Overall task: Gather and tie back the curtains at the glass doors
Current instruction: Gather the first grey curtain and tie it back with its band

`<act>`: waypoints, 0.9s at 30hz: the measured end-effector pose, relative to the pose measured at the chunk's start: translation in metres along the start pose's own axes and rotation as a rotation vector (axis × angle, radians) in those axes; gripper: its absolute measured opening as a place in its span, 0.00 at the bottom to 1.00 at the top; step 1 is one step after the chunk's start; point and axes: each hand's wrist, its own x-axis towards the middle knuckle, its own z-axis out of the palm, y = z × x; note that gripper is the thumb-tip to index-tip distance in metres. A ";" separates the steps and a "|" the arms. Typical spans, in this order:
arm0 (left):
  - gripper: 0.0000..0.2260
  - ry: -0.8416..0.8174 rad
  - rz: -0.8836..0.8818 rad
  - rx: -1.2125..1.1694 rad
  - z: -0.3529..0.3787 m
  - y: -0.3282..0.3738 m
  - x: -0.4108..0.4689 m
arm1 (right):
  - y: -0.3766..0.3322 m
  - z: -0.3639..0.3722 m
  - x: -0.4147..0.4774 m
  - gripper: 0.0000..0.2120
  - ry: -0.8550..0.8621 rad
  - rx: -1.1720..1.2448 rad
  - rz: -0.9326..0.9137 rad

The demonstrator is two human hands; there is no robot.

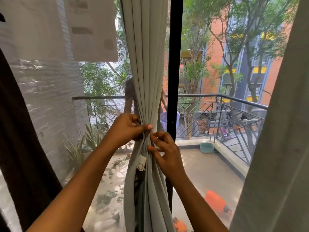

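Note:
A pale grey-green curtain [147,64] hangs gathered into a narrow bundle in front of the black door frame [174,64]. My left hand [128,129] grips the bundle at its pinched waist, thumb across the front. Just below and to the right, my right hand [165,153] pinches the folds with curled fingers. A small white label [142,164] hangs from the fabric under my hands. Whether a tie-back band is in my fingers is hidden. A second pale curtain [275,148] hangs at the right edge.
A dark brown curtain [21,139] hangs at the left. Through the glass is a balcony with a metal railing [234,118], potted plants [78,148], a teal tub [207,147] and an orange object [215,202] on the floor.

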 end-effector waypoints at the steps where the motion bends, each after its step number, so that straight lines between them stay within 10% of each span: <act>1: 0.11 -0.007 0.002 0.028 0.001 0.001 0.001 | 0.001 0.001 -0.002 0.17 0.010 -0.001 0.000; 14: 0.14 0.067 0.098 0.259 0.016 0.003 0.001 | -0.005 -0.005 -0.046 0.10 0.157 -0.131 -0.059; 21: 0.17 0.026 0.081 0.195 0.016 -0.001 0.002 | -0.019 0.004 -0.046 0.33 -0.262 -0.448 0.144; 27: 0.16 0.005 0.039 0.040 0.014 -0.006 0.002 | -0.022 0.005 -0.035 0.21 -0.366 -0.606 0.218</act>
